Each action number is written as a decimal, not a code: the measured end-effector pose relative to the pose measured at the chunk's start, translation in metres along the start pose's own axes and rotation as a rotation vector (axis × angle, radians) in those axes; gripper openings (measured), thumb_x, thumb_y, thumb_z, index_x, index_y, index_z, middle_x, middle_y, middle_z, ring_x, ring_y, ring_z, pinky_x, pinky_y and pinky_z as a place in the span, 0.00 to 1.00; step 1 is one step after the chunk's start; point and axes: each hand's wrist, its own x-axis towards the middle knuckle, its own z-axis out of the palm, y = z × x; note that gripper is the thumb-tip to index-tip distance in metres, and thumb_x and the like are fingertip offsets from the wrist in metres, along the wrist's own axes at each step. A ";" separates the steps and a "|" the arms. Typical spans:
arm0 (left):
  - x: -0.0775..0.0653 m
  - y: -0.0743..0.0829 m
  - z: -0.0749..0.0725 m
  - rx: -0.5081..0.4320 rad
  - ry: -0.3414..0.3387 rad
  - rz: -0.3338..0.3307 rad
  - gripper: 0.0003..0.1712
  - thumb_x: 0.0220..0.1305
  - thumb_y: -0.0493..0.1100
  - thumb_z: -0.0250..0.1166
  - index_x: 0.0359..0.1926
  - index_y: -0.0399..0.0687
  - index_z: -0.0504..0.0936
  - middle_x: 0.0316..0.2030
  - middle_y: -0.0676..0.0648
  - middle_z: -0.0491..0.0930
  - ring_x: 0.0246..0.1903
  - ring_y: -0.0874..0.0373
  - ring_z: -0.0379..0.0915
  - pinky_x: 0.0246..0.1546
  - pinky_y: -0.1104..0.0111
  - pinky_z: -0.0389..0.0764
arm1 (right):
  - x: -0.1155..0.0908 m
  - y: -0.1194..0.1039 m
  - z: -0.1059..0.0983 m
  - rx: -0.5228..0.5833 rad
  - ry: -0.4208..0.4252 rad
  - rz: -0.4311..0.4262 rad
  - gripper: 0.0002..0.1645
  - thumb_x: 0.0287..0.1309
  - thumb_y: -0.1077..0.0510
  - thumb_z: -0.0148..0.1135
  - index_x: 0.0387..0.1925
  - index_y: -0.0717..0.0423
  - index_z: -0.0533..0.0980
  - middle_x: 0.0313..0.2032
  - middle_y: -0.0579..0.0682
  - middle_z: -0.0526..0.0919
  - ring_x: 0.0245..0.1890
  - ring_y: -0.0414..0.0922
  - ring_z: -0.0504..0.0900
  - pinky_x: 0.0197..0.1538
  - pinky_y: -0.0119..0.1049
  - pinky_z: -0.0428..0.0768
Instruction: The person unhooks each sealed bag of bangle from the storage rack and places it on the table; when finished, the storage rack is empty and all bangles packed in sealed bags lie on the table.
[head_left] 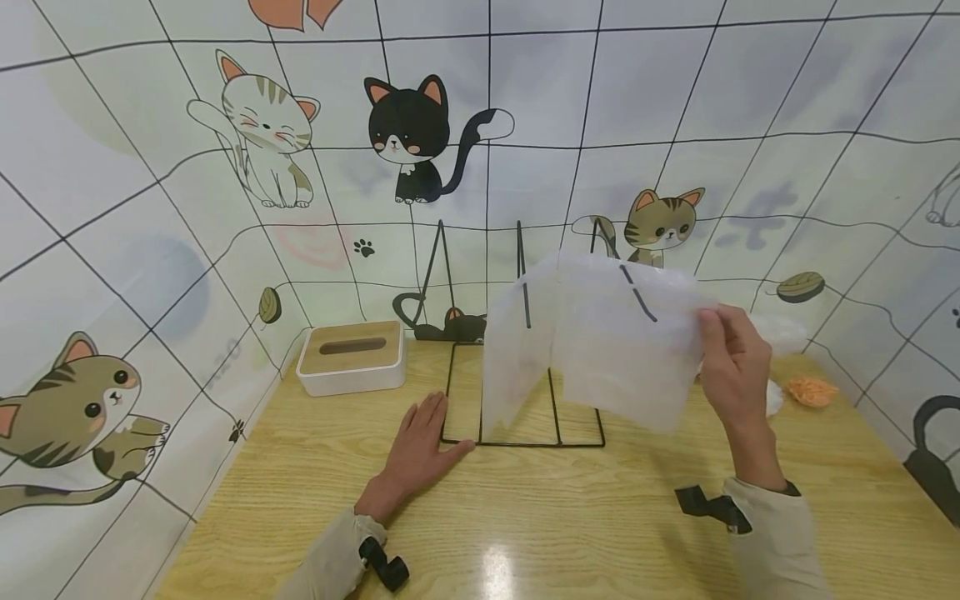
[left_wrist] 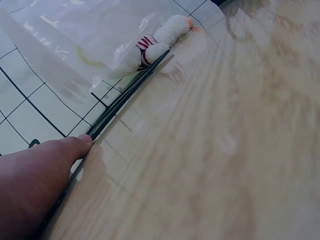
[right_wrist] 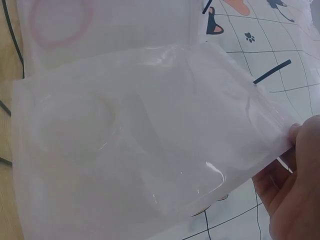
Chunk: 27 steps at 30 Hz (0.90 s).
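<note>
My right hand (head_left: 735,358) pinches the right edge of a frosted translucent plastic bag (head_left: 630,342), pulled out to the side on a black wire rack (head_left: 517,445). In the right wrist view, a faint yellowish ring shape shows through this bag (right_wrist: 150,135). A second frosted bag (head_left: 513,350) hangs to its left, with a pink ring shape (right_wrist: 90,15) visible through it. My left hand (head_left: 420,442) lies with fingers extended at the rack's front left corner. Its thumb (left_wrist: 77,146) touches the black front wire (left_wrist: 127,95) in the left wrist view.
A white tissue box (head_left: 352,387) with a wooden lid stands at the back left. Beyond the bags on the right lie an orange scrunched thing (head_left: 812,392) and something white. A white fluffy plush thing with red stripes (left_wrist: 172,31) appears behind the rack. Cat-patterned sheeting surrounds the wooden table (head_left: 525,508).
</note>
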 end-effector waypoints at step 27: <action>-0.001 0.000 -0.001 0.021 0.005 0.004 0.54 0.66 0.70 0.56 0.76 0.35 0.55 0.76 0.39 0.55 0.77 0.45 0.49 0.77 0.49 0.49 | 0.001 -0.001 -0.004 0.122 0.028 -0.026 0.11 0.72 0.65 0.52 0.36 0.47 0.76 0.27 0.33 0.72 0.28 0.33 0.67 0.32 0.25 0.63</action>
